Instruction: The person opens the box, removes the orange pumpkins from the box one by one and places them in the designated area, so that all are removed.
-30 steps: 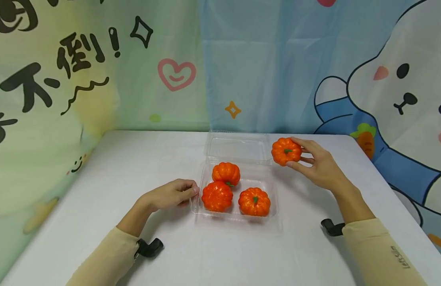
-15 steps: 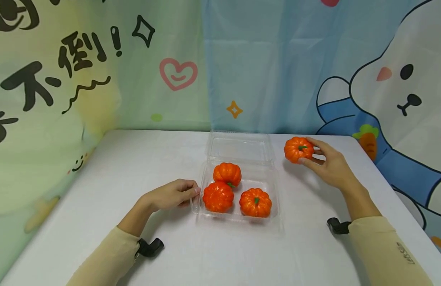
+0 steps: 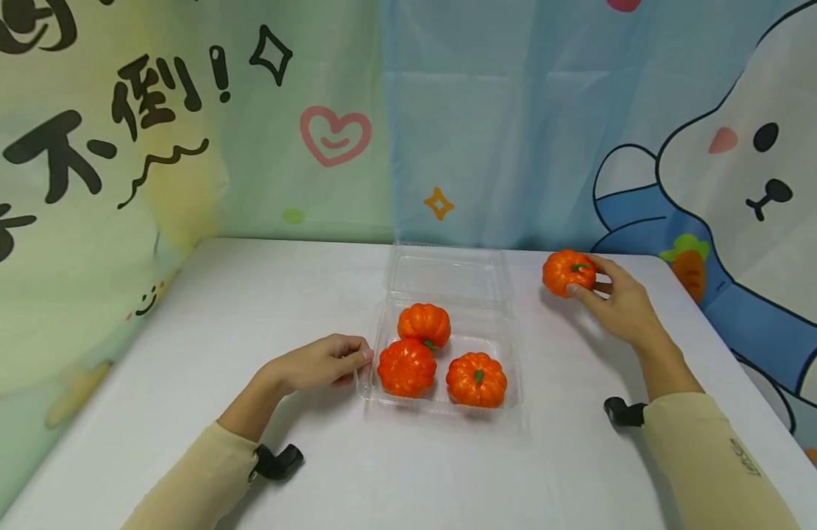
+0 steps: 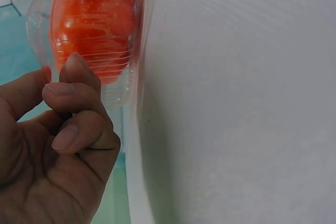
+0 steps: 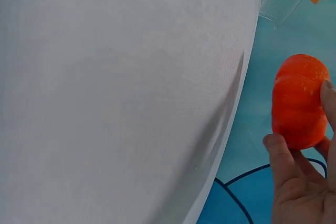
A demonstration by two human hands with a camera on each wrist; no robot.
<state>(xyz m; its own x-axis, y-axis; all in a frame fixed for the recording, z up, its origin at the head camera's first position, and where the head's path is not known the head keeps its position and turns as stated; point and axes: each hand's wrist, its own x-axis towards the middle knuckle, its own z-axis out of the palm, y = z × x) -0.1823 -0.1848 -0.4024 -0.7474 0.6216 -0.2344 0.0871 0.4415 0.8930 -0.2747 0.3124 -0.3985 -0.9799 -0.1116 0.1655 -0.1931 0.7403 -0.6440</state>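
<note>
A clear plastic clamshell box [image 3: 441,407] stands on the table with its lid [image 3: 448,272] folded back. Inside are three small orange pumpkins: one at the back [image 3: 424,324], one at the front left [image 3: 406,368] and one at the front right [image 3: 477,380]. My left hand [image 3: 322,362] pinches the box's left rim between thumb and curled fingers; in the left wrist view a pumpkin [image 4: 94,24] shows through the ribbed wall. To the right of the box, my right hand [image 3: 617,302] holds a fourth pumpkin [image 3: 569,273] between thumb and fingers, above the table's far right part.
The white-covered table [image 3: 302,471] runs back to a printed cloth backdrop [image 3: 461,132], which hangs just behind its far edge. Black wrist straps with camera mounts sit on both forearms, the left mount [image 3: 279,462] and the right mount [image 3: 623,412].
My right hand has carried its pumpkin rightward, away from the box's lid. The left hand keeps its grip on the rim, and the three pumpkins inside stay in place.
</note>
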